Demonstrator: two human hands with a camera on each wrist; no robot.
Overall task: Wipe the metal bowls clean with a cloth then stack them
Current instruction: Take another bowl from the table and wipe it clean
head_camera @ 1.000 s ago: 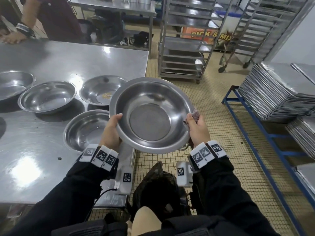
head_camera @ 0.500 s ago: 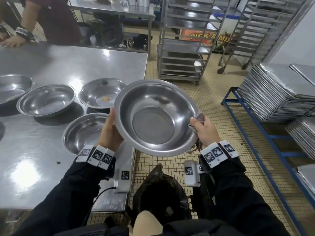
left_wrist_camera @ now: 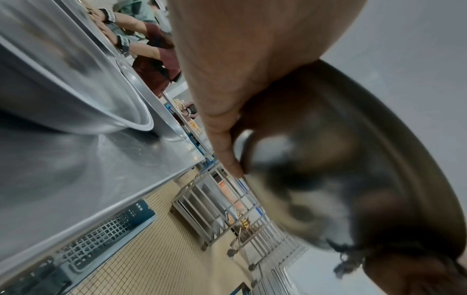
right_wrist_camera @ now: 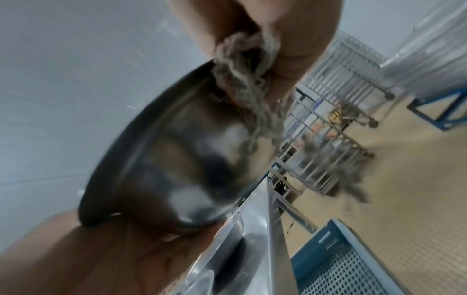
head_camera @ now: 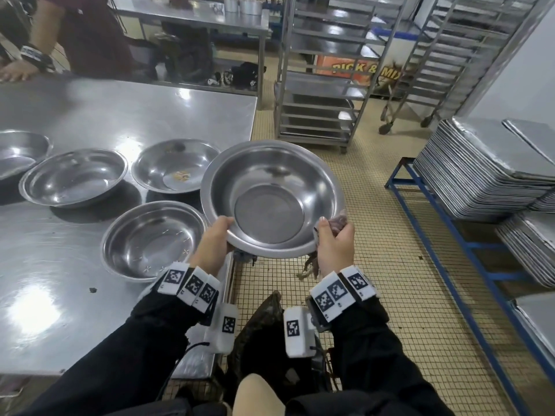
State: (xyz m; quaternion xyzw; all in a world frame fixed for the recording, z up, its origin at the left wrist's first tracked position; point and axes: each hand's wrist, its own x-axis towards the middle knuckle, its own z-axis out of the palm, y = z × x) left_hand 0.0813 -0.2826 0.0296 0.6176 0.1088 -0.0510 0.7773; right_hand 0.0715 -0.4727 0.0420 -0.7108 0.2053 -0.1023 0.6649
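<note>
I hold a large metal bowl [head_camera: 271, 199] in the air past the steel table's right edge, its inside tilted toward me. My left hand [head_camera: 214, 240] grips its near left rim, thumb over the lip. My right hand [head_camera: 333, 241] pinches a grey frayed cloth [head_camera: 338, 222] against the near right rim; threads hang below. In the left wrist view my left fingers [left_wrist_camera: 222, 143] lie under the bowl [left_wrist_camera: 353, 159]. The right wrist view shows the cloth [right_wrist_camera: 242, 83] bunched against the bowl's [right_wrist_camera: 164, 159] outer wall. Three more bowls [head_camera: 153, 238] [head_camera: 175, 165] [head_camera: 73, 177] sit on the table.
A further bowl [head_camera: 21, 151] is cut off at the left of the steel table [head_camera: 120, 115]. Another person's arm [head_camera: 33, 61] rests at its far edge. Wheeled racks [head_camera: 324, 79] stand behind. Stacked trays [head_camera: 486, 166] on blue frames line the right. A dark bag [head_camera: 264, 331] lies by my legs.
The held bowl has stayed in both hands while it turned a little; my right hand with the cloth has slid along the rim toward me, from the right side to the near right.
</note>
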